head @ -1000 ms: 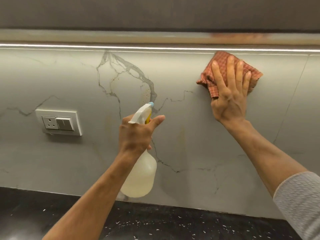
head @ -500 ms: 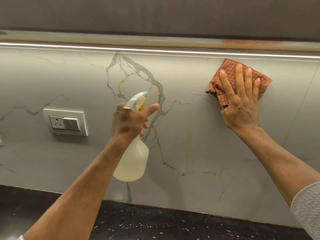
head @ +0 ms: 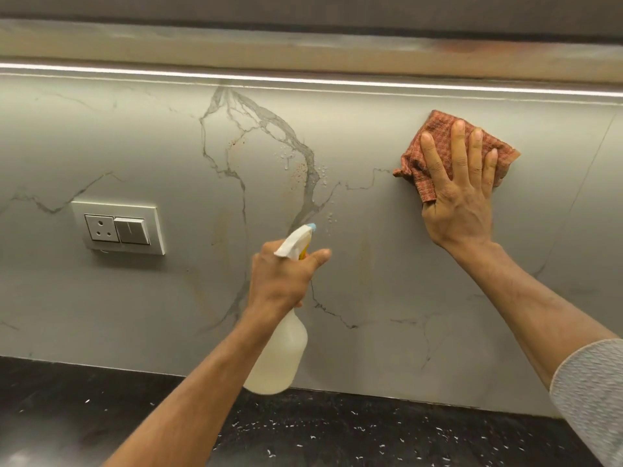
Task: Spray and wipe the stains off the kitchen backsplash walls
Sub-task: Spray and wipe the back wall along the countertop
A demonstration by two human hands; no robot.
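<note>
The grey marble backsplash (head: 168, 298) fills the view, with dark veins, brownish specks and spray droplets (head: 303, 170) at upper centre. My left hand (head: 283, 281) grips the neck of a white spray bottle (head: 279, 358) holding pale liquid; its blue-tipped nozzle points up at the wet spot. My right hand (head: 462, 203) lies flat, fingers spread, pressing an orange checked cloth (head: 438, 143) against the wall at upper right.
A white socket and switch plate (head: 118, 227) is set in the wall at left. A black speckled counter (head: 337, 433) runs below. A lit strip (head: 303, 80) and a cabinet underside run along the top.
The spray bottle and my left hand have dropped lower and moved right. More droplets show on the wall near the vein. My right hand stays pressed on the cloth.
</note>
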